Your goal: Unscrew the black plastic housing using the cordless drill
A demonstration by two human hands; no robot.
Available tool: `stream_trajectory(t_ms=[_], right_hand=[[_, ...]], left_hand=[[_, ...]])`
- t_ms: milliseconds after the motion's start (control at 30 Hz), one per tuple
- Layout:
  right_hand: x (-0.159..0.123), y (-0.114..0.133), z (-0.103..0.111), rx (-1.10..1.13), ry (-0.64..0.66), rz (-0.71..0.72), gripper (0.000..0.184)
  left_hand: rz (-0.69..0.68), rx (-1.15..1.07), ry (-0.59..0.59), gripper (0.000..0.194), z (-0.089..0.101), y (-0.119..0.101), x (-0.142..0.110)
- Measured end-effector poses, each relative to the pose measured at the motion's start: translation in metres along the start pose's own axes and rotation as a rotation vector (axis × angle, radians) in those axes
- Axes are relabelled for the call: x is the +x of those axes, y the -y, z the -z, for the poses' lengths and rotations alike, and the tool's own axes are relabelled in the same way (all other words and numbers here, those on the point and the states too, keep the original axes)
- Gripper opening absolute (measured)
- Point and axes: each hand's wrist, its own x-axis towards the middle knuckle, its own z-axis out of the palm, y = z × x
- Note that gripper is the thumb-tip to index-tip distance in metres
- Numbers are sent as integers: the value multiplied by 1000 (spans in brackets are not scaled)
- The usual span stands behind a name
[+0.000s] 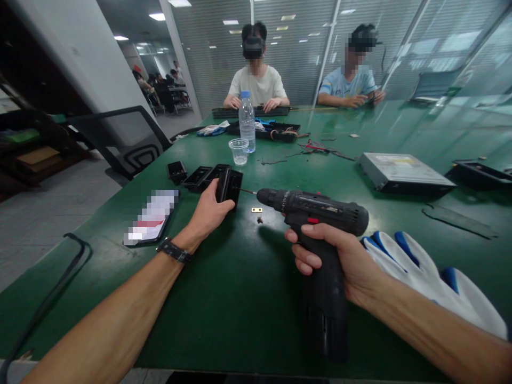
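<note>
My right hand (334, 248) is wrapped round the handle of a black cordless drill (324, 210), its thumb along the side and its index finger by the trigger. The drill lies level, its thin bit (248, 191) pointing left at a black plastic part (225, 184). My left hand (210, 210) grips that part, thumb at its near side and the other fingers largely hidden. Whether the bit touches the part I cannot tell. On the green table just below the bit lie a small brass plate (256, 210) with two holes and several tiny screws (260, 220).
A phone (154, 216) lies left of my left hand, with small black trays (198, 176) beyond it. White-and-blue gloves (424, 272) rest beside my right forearm. A plastic cup (239, 152), water bottle (247, 122) and metal-cased drive (404, 170) stand farther back. Two people sit opposite.
</note>
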Motion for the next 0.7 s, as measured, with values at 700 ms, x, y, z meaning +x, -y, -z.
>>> stream_trajectory(t_ms=[700], right_hand=[[-2, 1, -1, -10, -10, 3, 23]], left_hand=[[-9, 5, -7, 52, -1, -1, -1]])
